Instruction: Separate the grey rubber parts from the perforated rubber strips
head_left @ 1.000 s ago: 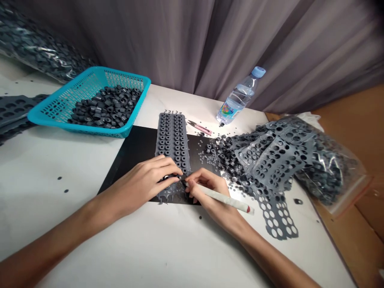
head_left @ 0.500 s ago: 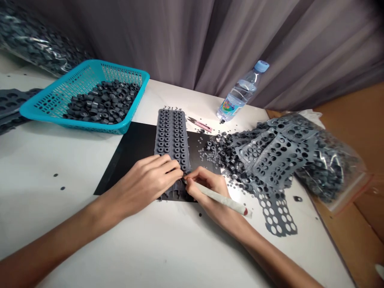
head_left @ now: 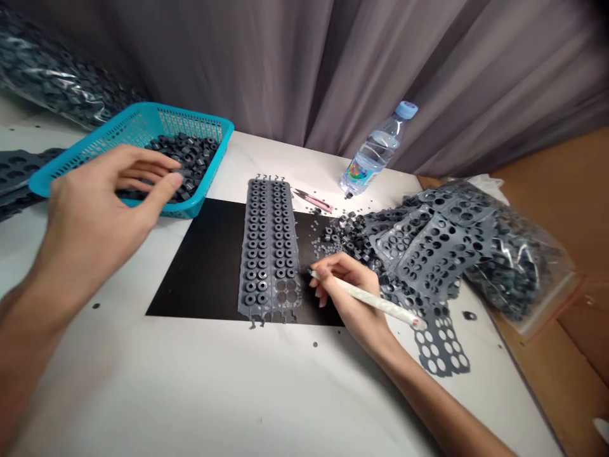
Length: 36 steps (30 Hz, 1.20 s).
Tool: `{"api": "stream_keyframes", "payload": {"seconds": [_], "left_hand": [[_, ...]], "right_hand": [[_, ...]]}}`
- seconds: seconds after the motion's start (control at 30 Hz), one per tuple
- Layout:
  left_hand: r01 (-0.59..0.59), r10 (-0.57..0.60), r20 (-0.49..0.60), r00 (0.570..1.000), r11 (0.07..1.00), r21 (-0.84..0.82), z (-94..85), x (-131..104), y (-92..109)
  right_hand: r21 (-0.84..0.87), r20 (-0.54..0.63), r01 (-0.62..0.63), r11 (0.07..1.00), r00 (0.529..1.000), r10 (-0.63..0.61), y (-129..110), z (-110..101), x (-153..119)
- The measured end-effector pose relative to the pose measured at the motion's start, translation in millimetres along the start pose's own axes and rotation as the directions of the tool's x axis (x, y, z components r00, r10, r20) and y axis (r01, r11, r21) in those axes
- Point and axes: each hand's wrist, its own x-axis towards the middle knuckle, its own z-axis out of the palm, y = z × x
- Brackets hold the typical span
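My left hand (head_left: 98, 206) hovers over the near side of the blue plastic basket (head_left: 219, 152), thumb and fingers apart, with nothing visible between them. Small dark grey rubber rings (head_left: 190, 152) fill part of that basket. In my right hand (head_left: 354, 289) is a slim white pen-shaped tool (head_left: 375, 303), its dark tip pointing left. The tip is just right of a grey moulded rubber sheet (head_left: 271, 254), apart from it. Rows of rings stand on this sheet, except at its lower right corner, where several round spots have no ring. Underneath lies a black mat (head_left: 200, 266).
Pink-handled thread snips (head_left: 314, 200) lie behind the mat. A water bottle (head_left: 373, 155) stands at the back. To the right are loose rings, punched-out sheets (head_left: 428, 254) and a clear bag (head_left: 523, 273) of grey parts. Another full bag (head_left: 57, 76) sits back left.
My left hand has left the sheet and moved up-left to the basket. My right hand, still holding the tool, has drawn slightly right, off the sheet; its lower right corner now shows without rings.
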Motion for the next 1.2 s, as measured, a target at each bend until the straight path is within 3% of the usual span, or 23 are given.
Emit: {"api": "stream_keyframes", "payload": {"seconds": [0.1, 0.2, 0.27, 0.33, 0.43, 0.53, 0.6, 0.83, 1.07, 1.2], "left_hand": [[-0.037, 0.034, 0.013, 0.999, 0.952, 0.303, -6.9, 13.2, -25.7], [-0.098, 0.091, 0.037, 0.995, 0.925, 0.366, -0.1, 17.8, -40.7], [-0.177, 0.169, 0.051, 0.984, 0.928, 0.327, 11.8, 11.9, -34.9], [-0.291, 0.269, 0.124, 0.955, 0.93, 0.226, 27.0, -1.3, -16.6], [-0.415, 0.42, 0.32, 0.849, 0.906, -0.087, 49.5, -27.0, 18.4], [-0.337, 0.444, 0.515, 0.733, 0.895, -0.292, 65.1, -46.1, 37.8], [-0.275, 0.441, 0.572, 0.692, 0.893, -0.356, 71.5, -51.3, 37.8], [-0.198, 0.446, 0.617, 0.648, 0.881, -0.429, 78.3, -49.3, 25.0], [-0.321, 0.485, 0.621, 0.616, 0.874, -0.364, 75.4, -50.0, 34.0], [-0.462, 0.551, 0.61, 0.569, 0.828, -0.318, 77.9, -55.3, 33.6]], "right_hand": [[-0.054, 0.052, -0.031, 0.998, 0.998, 0.034, -0.9, -3.5, 2.8], [-0.102, 0.115, -0.041, 0.994, 0.992, 0.053, -1.5, -4.1, 2.8], [-0.111, 0.13, -0.038, 0.993, 0.99, 0.052, -0.6, -3.7, 2.4], [-0.112, 0.135, -0.04, 0.993, 0.989, 0.055, 1.3, -3.3, 2.4], [-0.12, 0.138, -0.042, 0.992, 0.989, 0.058, 3.2, -3.4, 2.8], [-0.13, 0.145, -0.029, 0.991, 0.988, 0.048, 2.2, -3.7, 2.6], [-0.127, 0.149, -0.022, 0.992, 0.988, 0.041, 0.8, -3.8, 2.2], [-0.128, 0.156, -0.022, 0.991, 0.987, 0.042, 1.6, -3.8, 2.5], [-0.175, 0.17, 0.012, 0.984, 0.985, 0.019, 2.5, -4.3, 1.9], [-0.214, 0.182, 0.05, 0.975, 0.983, -0.01, 0.8, -3.9, 1.4]]}}
